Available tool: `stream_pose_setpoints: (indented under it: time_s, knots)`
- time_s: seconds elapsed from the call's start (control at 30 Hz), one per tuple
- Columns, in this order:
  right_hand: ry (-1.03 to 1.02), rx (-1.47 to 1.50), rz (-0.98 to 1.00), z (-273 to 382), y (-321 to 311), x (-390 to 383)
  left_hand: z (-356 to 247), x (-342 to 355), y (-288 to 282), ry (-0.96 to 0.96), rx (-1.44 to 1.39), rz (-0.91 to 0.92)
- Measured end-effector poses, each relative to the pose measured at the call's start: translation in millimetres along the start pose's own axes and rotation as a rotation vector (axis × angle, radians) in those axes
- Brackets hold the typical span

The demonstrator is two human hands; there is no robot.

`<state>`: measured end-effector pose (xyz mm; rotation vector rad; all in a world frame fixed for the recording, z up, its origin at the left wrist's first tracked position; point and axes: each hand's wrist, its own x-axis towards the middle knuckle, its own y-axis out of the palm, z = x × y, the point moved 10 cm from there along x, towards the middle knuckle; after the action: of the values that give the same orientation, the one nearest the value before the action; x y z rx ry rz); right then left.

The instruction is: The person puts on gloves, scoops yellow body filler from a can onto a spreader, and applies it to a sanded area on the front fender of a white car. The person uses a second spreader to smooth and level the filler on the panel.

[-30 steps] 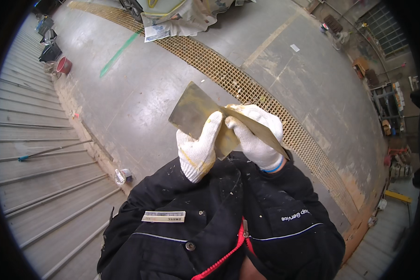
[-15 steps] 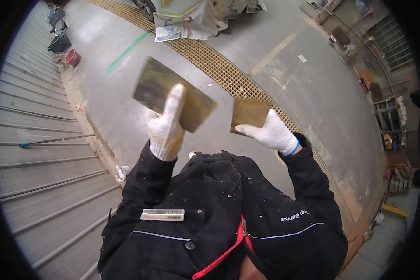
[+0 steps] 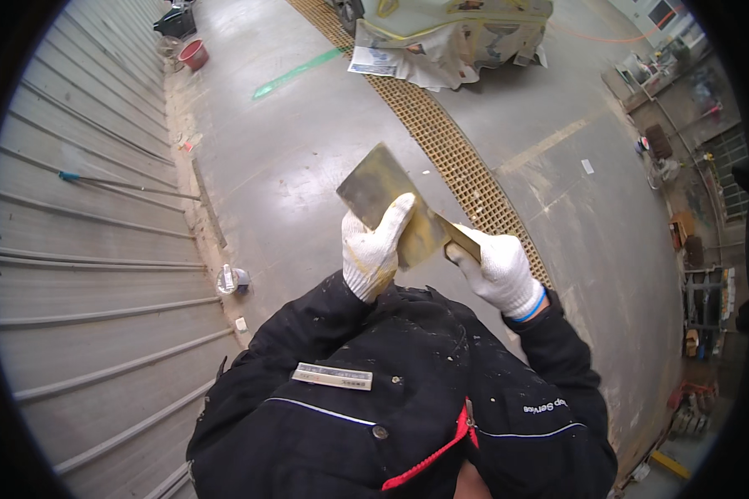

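Observation:
A flat rectangular plate (image 3: 383,181), dark and smeared with yellowish putty-like paste, is gripped in my left hand (image 3: 370,258), whose thumb lies across its upper face. My right hand (image 3: 505,274) pinches a smaller putty spreader (image 3: 464,241), seen nearly edge-on. The spreader's far edge meets or overlaps the plate's right side; whether it presses on the face I cannot tell. Both hands wear white knit gloves, the left one stained yellow near the wrist. The fingers under the plate are hidden.
Ahead stands a vehicle (image 3: 441,29) masked with paper sheets (image 3: 441,71). A floor grating (image 3: 441,137) runs diagonally past my right hand. Along the left metal wall (image 3: 83,224) are a red bucket (image 3: 194,55), a long pole (image 3: 133,185) and a small container (image 3: 233,280). Shelving (image 3: 707,308) lines the right.
My hands have come together: the spreader, earlier apart from the plate and face-up, is now turned edge-on at the plate's right side. The view has shifted, showing more of the masked vehicle.

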<state>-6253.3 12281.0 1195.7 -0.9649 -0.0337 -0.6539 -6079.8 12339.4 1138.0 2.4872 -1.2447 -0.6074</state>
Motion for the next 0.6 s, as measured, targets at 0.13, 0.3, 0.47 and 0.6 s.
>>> stream_pose_setpoints:
  time_s: [0.13,0.3,0.47,0.6]
  knots:
    - [-0.101,-0.261,0.591,18.6,68.3,18.7,-72.1,31.3,-28.0,0.313,-0.059,0.097]
    - [0.778,1.231,-0.156,-10.0,74.3,62.1,-105.8,34.6,-69.5,0.425,0.233,0.114]
    - [0.922,1.447,-0.107,-15.7,171.0,112.1,-118.3,45.8,-112.5,0.710,0.345,-0.067]
    - [1.028,1.138,0.034,-63.3,216.0,169.4,-131.1,47.2,-114.2,0.965,0.515,0.098]
